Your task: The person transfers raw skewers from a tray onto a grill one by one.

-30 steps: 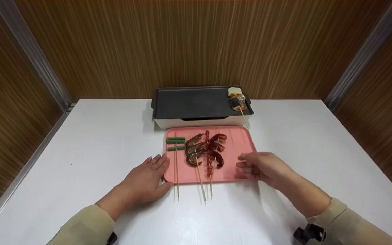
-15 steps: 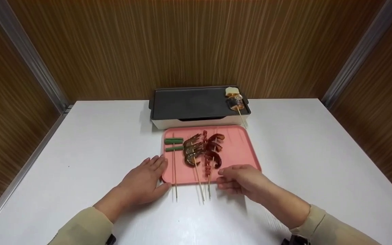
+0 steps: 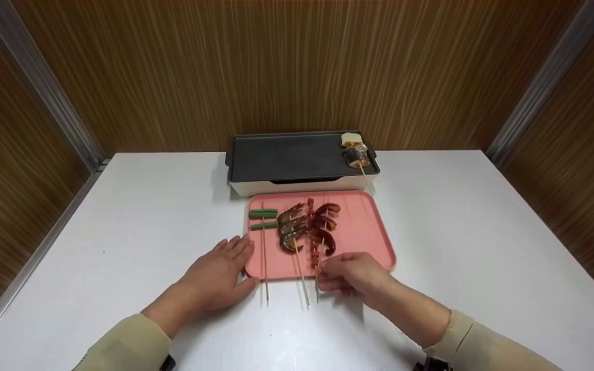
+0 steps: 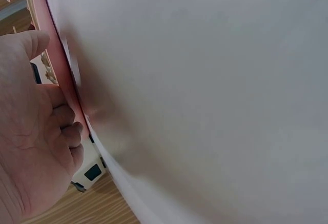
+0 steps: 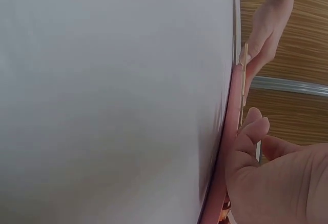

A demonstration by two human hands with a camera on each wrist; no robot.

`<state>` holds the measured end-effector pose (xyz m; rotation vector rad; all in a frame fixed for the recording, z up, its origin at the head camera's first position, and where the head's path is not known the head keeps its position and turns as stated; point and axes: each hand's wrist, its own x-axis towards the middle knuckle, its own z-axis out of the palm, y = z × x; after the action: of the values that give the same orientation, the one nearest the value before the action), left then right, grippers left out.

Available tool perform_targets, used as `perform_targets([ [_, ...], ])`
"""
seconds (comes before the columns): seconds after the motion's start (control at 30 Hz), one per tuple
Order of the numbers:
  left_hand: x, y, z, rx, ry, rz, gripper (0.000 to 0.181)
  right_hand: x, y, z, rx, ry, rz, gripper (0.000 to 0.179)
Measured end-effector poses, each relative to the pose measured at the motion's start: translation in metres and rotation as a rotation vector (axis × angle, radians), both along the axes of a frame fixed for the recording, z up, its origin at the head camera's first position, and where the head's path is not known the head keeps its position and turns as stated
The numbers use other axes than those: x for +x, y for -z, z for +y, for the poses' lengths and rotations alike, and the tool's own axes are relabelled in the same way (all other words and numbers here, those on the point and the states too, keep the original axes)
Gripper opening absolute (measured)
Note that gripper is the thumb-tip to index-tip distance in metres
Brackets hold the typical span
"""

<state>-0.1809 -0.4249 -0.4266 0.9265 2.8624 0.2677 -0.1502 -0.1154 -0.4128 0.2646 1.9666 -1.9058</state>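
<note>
A pink tray (image 3: 361,226) holds several skewers. My left hand (image 3: 217,273) lies against the tray's left front corner, its fingers extended and touching the edge. At the front, my right hand (image 3: 351,275) pinches the stick of the octopus tentacle skewer (image 3: 325,242) between thumb and fingers. Directly left of that lies a skewer of small red pieces (image 3: 311,206), partly covered by it. Further left are a shrimp skewer (image 3: 292,226) and a green vegetable skewer (image 3: 263,214). In the right wrist view, the right thumb (image 5: 253,126) is near the tray's edge; the pinched stick is hard to see there.
Behind the tray stands a black grill plate (image 3: 286,157) on a white base. One skewer with a white piece and dark-banded pieces (image 3: 356,154) lies on its right end, stick over the front. Wood-grain panels (image 3: 297,67) enclose the white table (image 3: 173,206).
My right hand has moved left from the tray's right side and closed on the octopus skewer's stick. My left hand stays at the tray corner.
</note>
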Motion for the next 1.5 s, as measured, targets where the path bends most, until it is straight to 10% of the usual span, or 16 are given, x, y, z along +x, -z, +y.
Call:
perform_targets([
  [0.53, -0.001, 0.000, -0.001, -0.009, 0.004, 0.023, 0.077, 0.000, 0.006, -0.018, 0.155, 0.114, 0.062, 0.008],
  [1.5, 0.002, 0.000, 0.000, 0.038, 0.008, 0.017, 0.076, 0.005, -0.007, 0.026, 0.009, 0.059, 0.019, 0.028],
])
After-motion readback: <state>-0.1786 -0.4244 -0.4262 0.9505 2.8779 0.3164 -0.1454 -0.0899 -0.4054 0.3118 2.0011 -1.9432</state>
